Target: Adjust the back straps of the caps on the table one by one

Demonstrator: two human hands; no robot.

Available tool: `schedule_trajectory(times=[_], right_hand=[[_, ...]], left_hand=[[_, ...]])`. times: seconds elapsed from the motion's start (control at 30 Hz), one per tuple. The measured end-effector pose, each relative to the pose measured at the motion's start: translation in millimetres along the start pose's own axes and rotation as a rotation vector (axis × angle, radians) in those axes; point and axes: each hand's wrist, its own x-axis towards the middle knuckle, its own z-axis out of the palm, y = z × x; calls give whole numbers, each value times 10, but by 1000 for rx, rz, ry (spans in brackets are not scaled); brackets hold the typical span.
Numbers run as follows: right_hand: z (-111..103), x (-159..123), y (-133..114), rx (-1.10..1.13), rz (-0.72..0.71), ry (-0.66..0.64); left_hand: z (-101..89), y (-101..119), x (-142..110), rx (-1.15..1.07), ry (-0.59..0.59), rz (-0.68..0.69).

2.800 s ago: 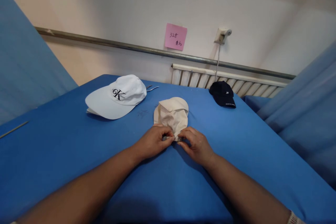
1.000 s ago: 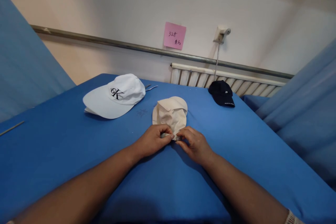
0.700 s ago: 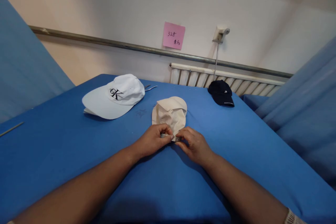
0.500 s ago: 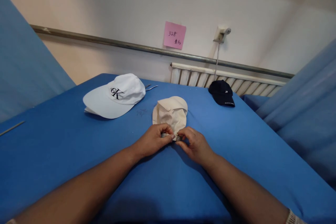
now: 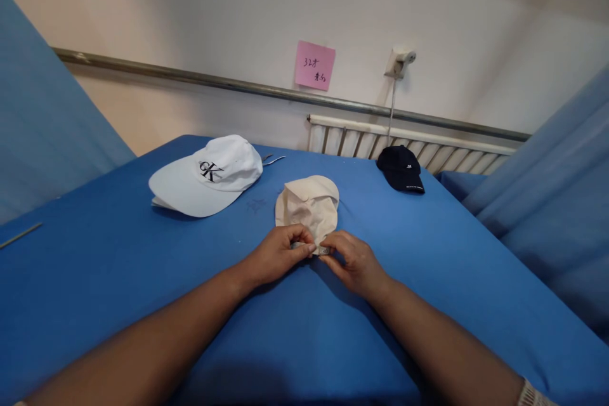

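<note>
A beige cap [image 5: 311, 208] lies on the blue-covered table, its near edge towards me. My left hand [image 5: 280, 255] pinches the left side of that near edge, thumb on top of the strap. At the right side, my right hand [image 5: 354, 263] grips the strap end, where a small greyish metal buckle [image 5: 324, 250] shows between thumb and fingers. The fingertips of both hands almost meet. How the strap runs through the buckle is too small to make out.
A white cap [image 5: 214, 174] with black letters stands on the left of the blue table cover [image 5: 266, 342]. A black cap [image 5: 400, 168] sits at the far right, by a radiator [image 5: 352, 139]. A thin stick [image 5: 21, 235] lies at the left edge.
Both hands stay at the cap's near edge with almost no movement. The buckle by the right fingers looks slightly turned and lighter. The whole view has shifted a little.
</note>
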Motion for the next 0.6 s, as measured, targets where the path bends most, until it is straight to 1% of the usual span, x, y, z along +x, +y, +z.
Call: schedule_trajectory(times=[0.43,0.6], right_hand=[[43,-35,93,-76,83,-39],[30,-26,88,-89,69,-39]], left_hand=[[-33,70,-5,-44,-47,-44],[-37,40,8,-60,-67,-41]])
